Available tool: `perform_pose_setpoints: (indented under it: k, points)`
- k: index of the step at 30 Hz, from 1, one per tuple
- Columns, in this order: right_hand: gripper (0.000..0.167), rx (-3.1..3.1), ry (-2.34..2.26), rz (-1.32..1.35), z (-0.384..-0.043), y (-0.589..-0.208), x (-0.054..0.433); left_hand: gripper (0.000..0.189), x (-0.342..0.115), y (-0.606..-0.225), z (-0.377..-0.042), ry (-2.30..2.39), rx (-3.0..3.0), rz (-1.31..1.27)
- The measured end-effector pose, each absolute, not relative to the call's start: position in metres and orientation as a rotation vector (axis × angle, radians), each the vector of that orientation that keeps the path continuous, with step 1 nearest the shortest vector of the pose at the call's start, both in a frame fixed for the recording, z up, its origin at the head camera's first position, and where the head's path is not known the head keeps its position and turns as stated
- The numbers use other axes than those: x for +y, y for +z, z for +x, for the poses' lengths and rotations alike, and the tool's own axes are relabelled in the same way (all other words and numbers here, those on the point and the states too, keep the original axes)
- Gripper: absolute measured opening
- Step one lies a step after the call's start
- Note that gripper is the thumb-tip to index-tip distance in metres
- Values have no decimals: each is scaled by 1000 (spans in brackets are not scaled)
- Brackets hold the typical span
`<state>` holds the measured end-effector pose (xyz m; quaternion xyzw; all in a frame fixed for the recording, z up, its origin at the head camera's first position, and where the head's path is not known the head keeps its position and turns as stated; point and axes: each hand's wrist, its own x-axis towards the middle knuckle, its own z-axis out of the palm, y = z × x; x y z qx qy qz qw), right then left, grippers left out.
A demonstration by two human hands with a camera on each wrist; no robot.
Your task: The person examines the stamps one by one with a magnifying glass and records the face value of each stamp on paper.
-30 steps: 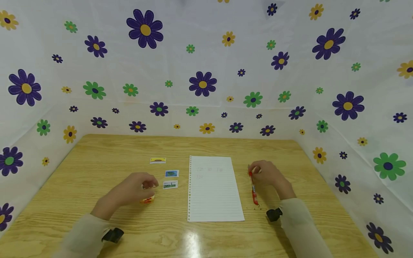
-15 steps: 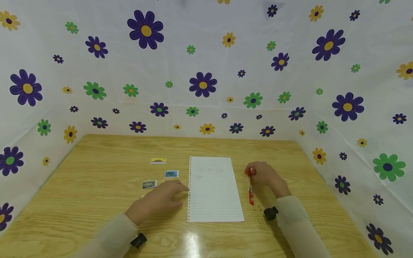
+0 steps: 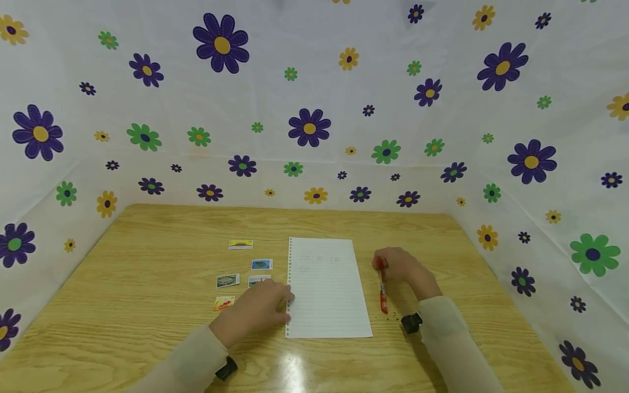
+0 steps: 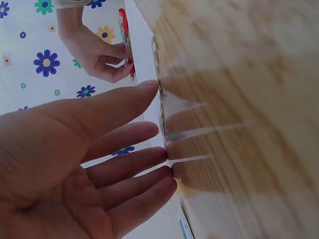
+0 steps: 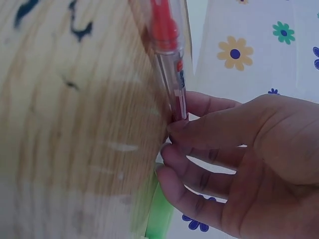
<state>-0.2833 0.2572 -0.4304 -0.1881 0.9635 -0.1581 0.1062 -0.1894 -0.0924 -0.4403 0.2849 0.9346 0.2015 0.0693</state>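
Note:
My left hand is at the left, hole-punched edge of a lined sheet of paper, its thumb and fingers extended. Up close in the left wrist view, the fingertips meet the paper's edge at the tabletop. Faint handwritten figures stand near the top of the sheet. To the right of the paper, my right hand pinches a clear-barrelled red pen near its far end. The pen lies close along the table in the right wrist view, its end hidden by the thumb and fingers.
Left of the paper lie several small picture cards, among them a yellow one, a blue one and an orange one. Dark specks dot the wood below the pen. A green strip shows under the right fingers. Flowered sheeting surrounds the table.
The left hand has moved right from the picture cards to the paper's left edge, uncovering a dark green card and the orange one. The right hand and pen have shifted slightly left.

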Motion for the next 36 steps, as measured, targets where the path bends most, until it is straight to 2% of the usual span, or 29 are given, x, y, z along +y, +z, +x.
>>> perform_pose_setpoints:
  k: [15,25,36]
  points:
    - [30,2834,-664,-583,-281,-438,261,32,-90,-445,-189,647,2809,827]
    - [23,2899,-736,-725,-282,-434,260,32,-88,-442,-189,668,2804,797]
    - [13,2937,-791,-768,-284,-430,250,33,-88,-440,-189,683,2796,770]
